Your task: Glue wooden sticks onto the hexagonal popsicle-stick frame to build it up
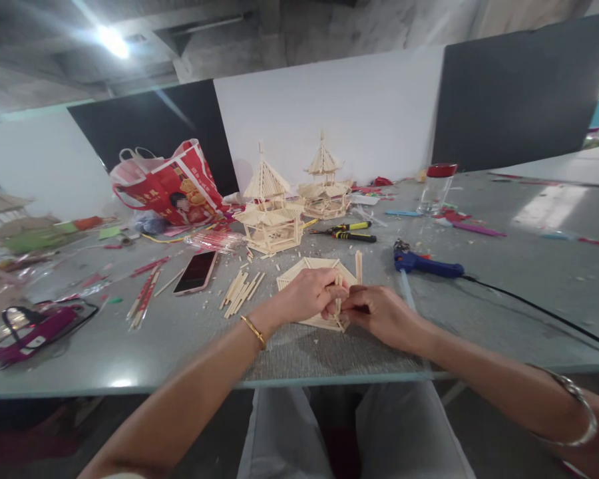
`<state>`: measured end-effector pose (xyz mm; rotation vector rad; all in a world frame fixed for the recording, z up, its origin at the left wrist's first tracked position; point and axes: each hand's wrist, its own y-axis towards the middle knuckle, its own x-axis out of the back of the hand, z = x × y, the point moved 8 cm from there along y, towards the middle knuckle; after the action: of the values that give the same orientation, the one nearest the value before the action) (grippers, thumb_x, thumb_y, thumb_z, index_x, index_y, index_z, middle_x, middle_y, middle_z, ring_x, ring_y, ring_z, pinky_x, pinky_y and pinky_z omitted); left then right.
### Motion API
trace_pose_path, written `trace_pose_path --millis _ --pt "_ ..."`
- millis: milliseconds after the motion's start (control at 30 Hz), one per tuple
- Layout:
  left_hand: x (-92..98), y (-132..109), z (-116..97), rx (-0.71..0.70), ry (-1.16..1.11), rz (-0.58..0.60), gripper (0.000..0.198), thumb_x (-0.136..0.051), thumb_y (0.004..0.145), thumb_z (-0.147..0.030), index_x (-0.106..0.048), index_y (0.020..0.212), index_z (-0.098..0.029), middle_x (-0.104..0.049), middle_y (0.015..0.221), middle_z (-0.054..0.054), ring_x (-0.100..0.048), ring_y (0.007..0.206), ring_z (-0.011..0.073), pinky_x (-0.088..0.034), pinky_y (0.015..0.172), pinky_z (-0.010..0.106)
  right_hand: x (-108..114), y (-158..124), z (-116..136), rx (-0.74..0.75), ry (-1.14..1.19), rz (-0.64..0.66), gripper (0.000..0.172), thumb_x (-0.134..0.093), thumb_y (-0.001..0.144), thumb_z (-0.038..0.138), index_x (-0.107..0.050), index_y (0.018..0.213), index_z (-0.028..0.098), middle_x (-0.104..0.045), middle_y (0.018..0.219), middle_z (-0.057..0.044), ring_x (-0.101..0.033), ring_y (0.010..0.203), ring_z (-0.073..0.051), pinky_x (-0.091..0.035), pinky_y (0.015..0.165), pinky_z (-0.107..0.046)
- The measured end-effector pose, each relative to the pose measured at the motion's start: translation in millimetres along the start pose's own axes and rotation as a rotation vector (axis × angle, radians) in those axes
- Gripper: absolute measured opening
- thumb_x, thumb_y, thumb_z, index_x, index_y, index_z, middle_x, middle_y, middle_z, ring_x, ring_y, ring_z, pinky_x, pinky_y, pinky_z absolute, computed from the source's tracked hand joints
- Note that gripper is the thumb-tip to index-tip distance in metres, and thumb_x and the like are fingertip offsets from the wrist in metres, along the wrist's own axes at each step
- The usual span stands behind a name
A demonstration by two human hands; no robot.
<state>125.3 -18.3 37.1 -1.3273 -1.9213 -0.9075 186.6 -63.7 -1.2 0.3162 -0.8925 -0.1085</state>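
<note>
A polygonal panel of glued wooden sticks (293, 272) lies flat on the table under my hands. My left hand (309, 293), with a gold bracelet at the wrist, is closed on a pale wooden stick (338, 285) that stands upright over the panel's right part. From the right, my right hand (382, 313) meets it with fingers pinched together near the same stick; what lies between those fingertips is hidden. Short cut sticks (242, 291) lie loose left of the panel, and a few longer sticks (359, 266) lie beyond its right edge.
Two stick-built pavilions (272, 223) (324, 193) stand behind the panel. Around them are pliers (349, 227), a blue glue gun (429, 264) with a trailing cord, a phone (196, 273), a red-lidded jar (436, 189), a red bag (174, 189) and a purple pouch (37, 332).
</note>
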Motion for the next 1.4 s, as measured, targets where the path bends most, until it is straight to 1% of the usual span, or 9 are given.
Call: trace_pose_path --millis 500,700,767,867,933,1000,1167,1267,1400 --pt "1.2 -1.0 1.2 0.013 0.002 -0.017 0.011 -0.045 0.086 -0.017 -0.055 0.083 -0.015 -0.057 0.051 -0.006 -0.057 0.048 0.0067 -0.041 0.059 0.017 -0.8 0.6 0.3 0.010 -0.005 -0.008 0.021 -0.050 0.077 0.016 -0.070 0.073 0.021 -0.066 0.081 -0.002 -0.059 0.070 -0.013 -0.042 0.067 -0.024" --pt "1.9 -1.4 0.6 0.010 0.032 -0.026 0.012 -0.045 0.086 -0.019 -0.055 0.082 -0.015 -0.057 0.050 -0.006 -0.056 0.050 0.0070 -0.041 0.060 0.017 -1.6 0.9 -1.8 0.011 0.017 0.016 0.022 -0.050 0.077 0.014 -0.071 0.078 0.022 -0.066 0.082 -0.002 -0.059 0.074 -0.013 -0.042 0.069 -0.024" --pt "1.5 -1.2 0.3 0.002 0.032 -0.025 0.011 -0.045 0.087 -0.019 -0.055 0.082 -0.016 -0.057 0.050 -0.006 -0.056 0.050 0.0069 -0.040 0.060 0.017 -1.7 0.1 -2.1 0.002 0.029 0.023 0.024 -0.048 0.078 0.014 -0.071 0.080 0.022 -0.065 0.080 -0.001 -0.059 0.070 -0.012 -0.041 0.065 -0.022" --pt "0.9 -1.0 0.2 0.003 0.034 -0.020 0.012 -0.045 0.087 -0.019 -0.055 0.081 -0.016 -0.057 0.051 -0.006 -0.056 0.050 0.0071 -0.041 0.061 0.017 -2.1 -1.3 -3.7 -0.020 0.069 0.018 0.026 -0.046 0.080 0.015 -0.070 0.084 0.024 -0.064 0.079 0.001 -0.054 0.058 -0.008 -0.040 0.058 -0.021" --pt "1.1 -1.1 0.2 0.009 0.037 -0.021 0.012 -0.045 0.087 -0.020 -0.055 0.081 -0.015 -0.057 0.051 -0.005 -0.057 0.051 0.0073 -0.041 0.060 0.017 -2.7 -2.0 -5.2 -0.030 0.086 0.013 0.026 -0.047 0.080 0.016 -0.070 0.085 0.024 -0.063 0.079 0.002 -0.052 0.054 -0.007 -0.039 0.056 -0.021" --pt "1.3 -1.2 0.2 0.013 0.035 -0.020 0.012 -0.045 0.087 -0.020 -0.055 0.080 -0.015 -0.058 0.051 -0.005 -0.056 0.050 0.0073 -0.040 0.060 0.017 -3.0 -2.3 -6.6 -0.039 0.078 0.011 0.025 -0.047 0.080 0.016 -0.070 0.084 0.024 -0.063 0.078 0.002 -0.053 0.056 -0.008 -0.040 0.057 -0.021" --pt "2.0 -0.9 -0.3 -0.001 0.035 -0.028 0.012 -0.046 0.086 -0.020 -0.055 0.080 -0.016 -0.057 0.051 -0.006 -0.056 0.050 0.0075 -0.041 0.060 0.018 -2.3 -1.9 -5.2 -0.025 0.042 0.025 0.024 -0.050 0.077 0.015 -0.071 0.080 0.026 -0.067 0.084 0.001 -0.060 0.074 -0.012 -0.041 0.069 -0.023" --pt "2.0 -0.8 0.7 0.004 0.030 -0.034 0.012 -0.047 0.086 -0.021 -0.056 0.080 -0.016 -0.058 0.051 -0.006 -0.056 0.050 0.0074 -0.041 0.060 0.018 -2.0 -1.9 -3.6 -0.021 0.022 0.032 0.025 -0.050 0.076 0.015 -0.072 0.080 0.026 -0.068 0.085 0.001 -0.060 0.073 -0.012 -0.042 0.068 -0.023" --pt "1.3 -1.3 1.1 0.015 0.019 -0.031 0.012 -0.046 0.086 -0.020 -0.055 0.080 -0.017 -0.058 0.050 -0.006 -0.057 0.049 0.0073 -0.041 0.059 0.018 -0.7 -2.4 0.3 0.003 -0.005 0.026 0.024 -0.050 0.076 0.016 -0.071 0.073 0.024 -0.068 0.080 0.000 -0.060 0.070 -0.013 -0.042 0.065 -0.023"
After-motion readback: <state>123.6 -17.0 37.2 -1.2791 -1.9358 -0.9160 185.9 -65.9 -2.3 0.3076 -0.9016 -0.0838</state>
